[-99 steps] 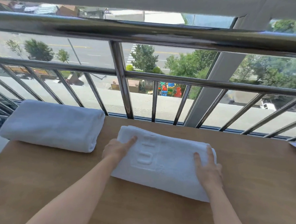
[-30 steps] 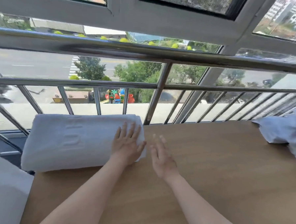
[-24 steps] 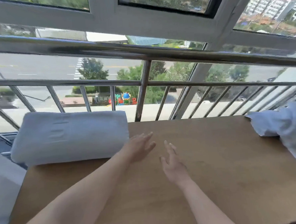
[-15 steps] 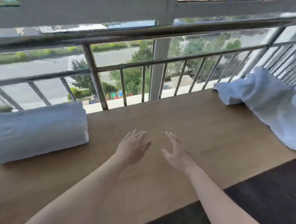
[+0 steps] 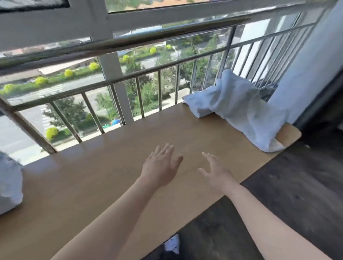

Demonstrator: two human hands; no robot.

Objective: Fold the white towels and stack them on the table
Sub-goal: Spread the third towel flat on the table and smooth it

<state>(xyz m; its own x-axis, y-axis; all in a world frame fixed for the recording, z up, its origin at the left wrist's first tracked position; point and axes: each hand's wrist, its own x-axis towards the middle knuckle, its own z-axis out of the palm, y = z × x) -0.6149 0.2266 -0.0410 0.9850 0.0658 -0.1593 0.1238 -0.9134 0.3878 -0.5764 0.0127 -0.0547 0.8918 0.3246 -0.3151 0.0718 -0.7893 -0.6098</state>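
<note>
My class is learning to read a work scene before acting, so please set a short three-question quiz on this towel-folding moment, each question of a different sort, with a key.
1. True or false: the left hand grips the crumpled towel.
2. Where does the crumpled towel lie? A: at the right end of the table, by the railing. B: on the floor. C: draped over the top rail.
3. Short answer: what does the right hand hold?

Key: 1 false; it is open over the table, apart from the towel. 2 A. 3 nothing; its fingers are spread.
</note>
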